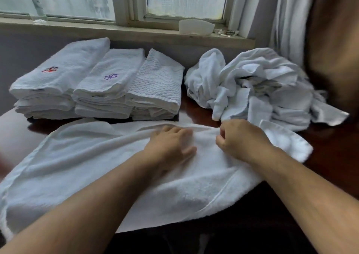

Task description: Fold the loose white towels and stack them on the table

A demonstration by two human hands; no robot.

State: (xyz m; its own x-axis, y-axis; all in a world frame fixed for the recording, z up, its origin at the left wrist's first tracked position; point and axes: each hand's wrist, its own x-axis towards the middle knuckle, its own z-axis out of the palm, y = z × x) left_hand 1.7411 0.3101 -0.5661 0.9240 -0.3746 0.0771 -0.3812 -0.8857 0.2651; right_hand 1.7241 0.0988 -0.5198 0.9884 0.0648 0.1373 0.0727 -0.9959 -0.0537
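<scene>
Folding towel (97, 166): left hand (171, 145) flat, pressing; right hand (240, 139) curled, pinching its edge. Next, probably: draw edge across evenly.

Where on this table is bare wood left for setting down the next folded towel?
Bare wood shows right of the spread towel, below the loose pile; a narrow gap between that pile and the waffle-weave stack; and a small corner left, before the red-emblem stack. The back and middle are crowded.
</scene>
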